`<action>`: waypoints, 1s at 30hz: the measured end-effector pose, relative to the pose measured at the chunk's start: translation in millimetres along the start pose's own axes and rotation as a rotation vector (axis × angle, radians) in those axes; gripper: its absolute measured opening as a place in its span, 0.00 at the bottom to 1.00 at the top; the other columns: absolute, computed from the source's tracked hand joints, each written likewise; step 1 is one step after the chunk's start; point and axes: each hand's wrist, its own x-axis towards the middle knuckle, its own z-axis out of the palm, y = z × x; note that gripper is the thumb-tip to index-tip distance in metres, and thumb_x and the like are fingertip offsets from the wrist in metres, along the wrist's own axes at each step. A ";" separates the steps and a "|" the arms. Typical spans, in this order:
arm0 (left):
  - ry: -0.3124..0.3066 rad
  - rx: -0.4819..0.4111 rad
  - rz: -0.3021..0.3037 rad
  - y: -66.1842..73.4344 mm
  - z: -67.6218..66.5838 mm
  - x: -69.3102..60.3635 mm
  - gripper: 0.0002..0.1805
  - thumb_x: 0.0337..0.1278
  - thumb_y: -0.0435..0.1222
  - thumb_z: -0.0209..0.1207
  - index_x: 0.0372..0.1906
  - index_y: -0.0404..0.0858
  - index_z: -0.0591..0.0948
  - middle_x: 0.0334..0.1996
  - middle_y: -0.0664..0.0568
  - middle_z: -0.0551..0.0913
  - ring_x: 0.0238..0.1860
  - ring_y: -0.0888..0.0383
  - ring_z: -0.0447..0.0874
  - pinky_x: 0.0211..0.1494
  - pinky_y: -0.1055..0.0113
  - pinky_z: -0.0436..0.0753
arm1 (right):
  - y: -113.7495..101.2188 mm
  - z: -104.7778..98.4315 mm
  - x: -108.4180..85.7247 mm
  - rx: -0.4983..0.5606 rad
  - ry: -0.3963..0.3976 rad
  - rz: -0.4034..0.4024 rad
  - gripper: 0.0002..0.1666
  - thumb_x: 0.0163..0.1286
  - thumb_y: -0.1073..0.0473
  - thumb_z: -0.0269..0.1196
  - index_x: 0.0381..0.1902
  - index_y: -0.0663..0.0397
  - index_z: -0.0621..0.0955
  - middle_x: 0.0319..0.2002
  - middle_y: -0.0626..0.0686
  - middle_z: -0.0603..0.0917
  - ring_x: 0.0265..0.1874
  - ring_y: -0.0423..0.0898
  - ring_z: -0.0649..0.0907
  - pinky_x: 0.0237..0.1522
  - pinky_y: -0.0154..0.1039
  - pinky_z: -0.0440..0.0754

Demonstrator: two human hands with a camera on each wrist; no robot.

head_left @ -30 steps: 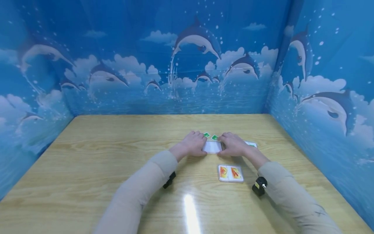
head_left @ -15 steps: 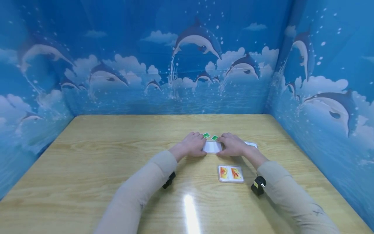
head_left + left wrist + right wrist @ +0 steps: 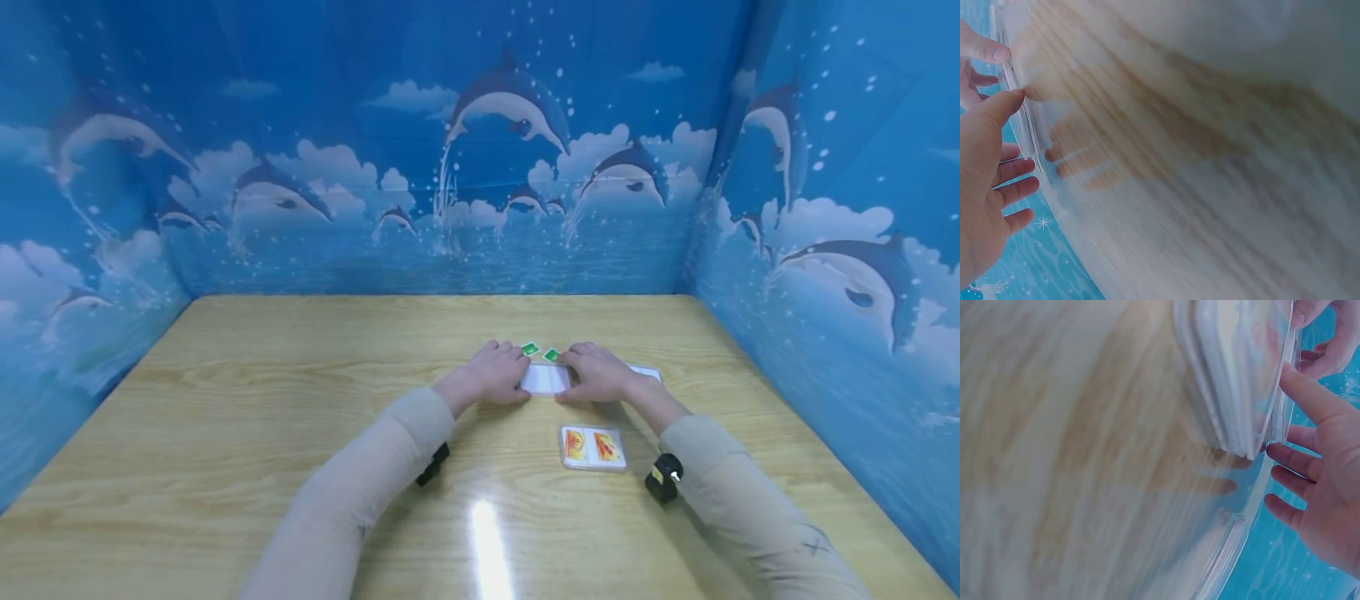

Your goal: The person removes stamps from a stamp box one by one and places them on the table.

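A flat clear plastic case with a white face (image 3: 546, 379) lies on the table between both hands in the head view. My left hand (image 3: 497, 372) grips its left end, thumb at the near edge. Its right end is held likewise by my right hand (image 3: 597, 372). In the left wrist view the left hand (image 3: 985, 162) has its thumb against the case (image 3: 1027, 122), with the other fingers spread past it. The right wrist view shows the right hand's (image 3: 1329, 469) thumb and forefinger at the case's edge (image 3: 1282, 419). Two small green cards (image 3: 552, 355) lie just beyond.
Nearer me on the wooden table (image 3: 300, 433) lies a clear case with two orange-and-yellow pictures (image 3: 592, 447). Another flat case (image 3: 647, 372) shows partly behind the right wrist. Blue dolphin-print sheets (image 3: 337, 167) wall the back and sides.
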 end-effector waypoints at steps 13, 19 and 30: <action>0.000 0.012 0.003 0.0 0.3 0.5 0.34 0.60 0.58 0.49 0.62 0.38 0.68 0.56 0.49 0.72 0.56 0.54 0.68 0.60 0.58 0.65 | 2.4 4.0 0.7 -0.108 0.013 -0.052 0.41 0.58 0.35 0.61 0.57 0.60 0.72 0.54 0.61 0.72 0.55 0.57 0.69 0.58 0.55 0.64; -0.007 0.035 0.000 -0.9 -1.9 1.9 0.34 0.61 0.58 0.48 0.63 0.37 0.68 0.56 0.49 0.72 0.57 0.54 0.68 0.61 0.58 0.65 | 4.3 3.3 2.4 -0.172 0.032 -0.092 0.39 0.60 0.34 0.58 0.57 0.59 0.72 0.54 0.61 0.72 0.56 0.57 0.68 0.58 0.55 0.63; -0.029 0.044 0.002 0.6 -1.2 2.3 0.34 0.63 0.57 0.45 0.64 0.37 0.67 0.57 0.49 0.71 0.57 0.54 0.67 0.60 0.59 0.64 | 5.3 4.7 4.1 -0.186 0.014 -0.090 0.39 0.61 0.34 0.57 0.57 0.59 0.73 0.54 0.59 0.72 0.57 0.55 0.68 0.58 0.54 0.63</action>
